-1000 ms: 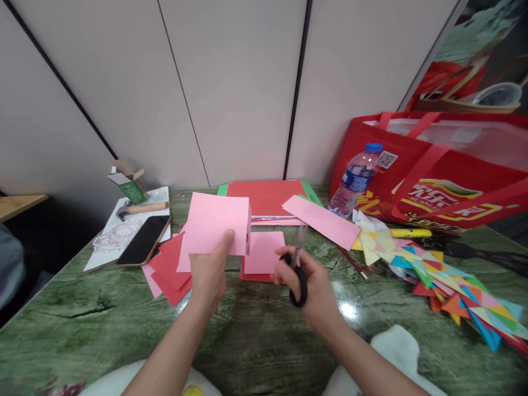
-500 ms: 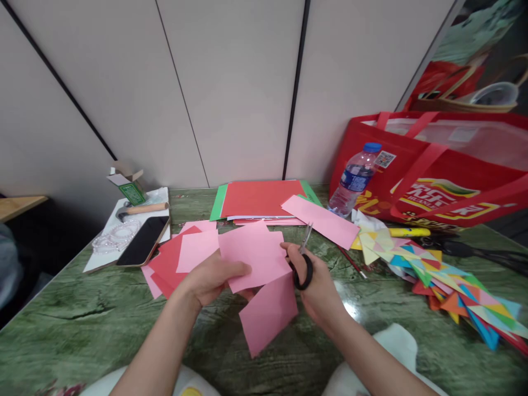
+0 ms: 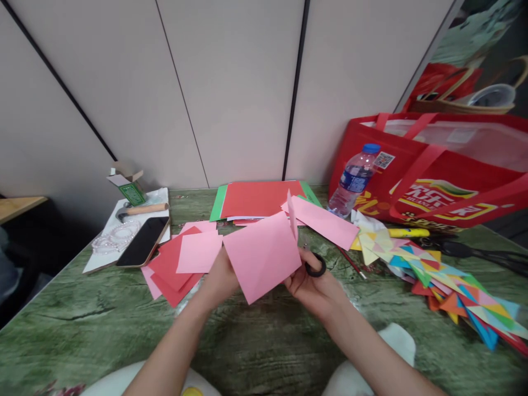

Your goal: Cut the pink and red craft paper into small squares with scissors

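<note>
A folded sheet of pink paper (image 3: pixel 262 256) is held up in front of me, one narrow flap standing at its upper right. My left hand (image 3: pixel 223 275) grips its left edge, with most of the fingers hidden behind the sheet. At the lower right edge, my right hand (image 3: pixel 315 291) is closed round a pair of scissors (image 3: pixel 315 265) and touches the paper. One black handle loop shows; the blades are mostly hidden. Left of the held sheet lie a pink square (image 3: pixel 198 253) and red paper pieces (image 3: pixel 167 269). A pink strip (image 3: pixel 328 223) lies to the right.
Behind lies a stack of red and green paper (image 3: pixel 262 198). A phone (image 3: pixel 144 242), a hammer (image 3: pixel 146 209) and a small green box (image 3: pixel 132 193) are at left. A water bottle (image 3: pixel 355 181), a red bag (image 3: pixel 433 170) and colourful folded paper (image 3: pixel 457 286) occupy the right.
The pink paper has been turned, and the lower flap that hung down is now raised in front. The scissors have tipped down and right, their blades no longer pointing up.
</note>
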{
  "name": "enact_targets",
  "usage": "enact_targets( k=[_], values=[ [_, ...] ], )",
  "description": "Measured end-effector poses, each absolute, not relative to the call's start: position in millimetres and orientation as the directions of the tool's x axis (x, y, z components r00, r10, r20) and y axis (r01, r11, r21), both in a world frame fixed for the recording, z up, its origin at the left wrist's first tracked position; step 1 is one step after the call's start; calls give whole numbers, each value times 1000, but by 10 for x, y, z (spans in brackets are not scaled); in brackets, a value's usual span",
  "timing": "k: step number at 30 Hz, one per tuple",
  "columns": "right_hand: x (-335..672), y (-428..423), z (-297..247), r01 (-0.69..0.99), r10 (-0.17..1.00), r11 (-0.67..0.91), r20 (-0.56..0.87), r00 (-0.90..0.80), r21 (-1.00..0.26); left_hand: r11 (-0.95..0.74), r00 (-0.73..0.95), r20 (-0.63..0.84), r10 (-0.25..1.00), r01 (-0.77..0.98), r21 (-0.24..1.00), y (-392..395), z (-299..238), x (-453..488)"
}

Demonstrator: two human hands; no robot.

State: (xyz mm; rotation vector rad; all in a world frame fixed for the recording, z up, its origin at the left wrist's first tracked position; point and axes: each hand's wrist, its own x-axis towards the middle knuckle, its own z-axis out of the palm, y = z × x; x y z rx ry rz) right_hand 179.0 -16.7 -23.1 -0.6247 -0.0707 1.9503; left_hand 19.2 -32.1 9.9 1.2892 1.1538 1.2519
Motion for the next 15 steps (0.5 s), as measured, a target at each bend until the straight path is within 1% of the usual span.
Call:
enact_targets(
  k=[1,3,5,7,9,11,13,15],
  values=[
    [1789,-164,-225,-841,864,-448,-390,-320,-302,-110,50,106,993,92,990,-354,92,236],
    [1781,-162,-224,-858,880,-421,-361,-308,-296,-114,187,77,979,195,974,-422,84,317],
    [1766,-164,-237,-866,903,-389,-316,-291,-314,-117,282,47,958,236,965,-474,74,380],
    [1753,-168,-260,-862,922,-362,-273,-275,-353,-108,284,38,958,237,965,-498,58,422],
    [1744,-174,-283,-847,933,-345,-247,-263,-404,-61,165,28,986,197,978,-493,34,445],
    [1739,-187,-294,-825,938,-339,-233,-257,-453,0,-50,6,999,121,993,-465,10,452],
    [1732,-208,-285,-786,936,-350,-222,-274,-509,38,-252,-30,967,27,999,-422,-9,441],
    [1718,-239,-259,-731,930,-367,-211,-300,-576,55,-329,-74,942,-64,996,-373,-20,414]
  ],
)
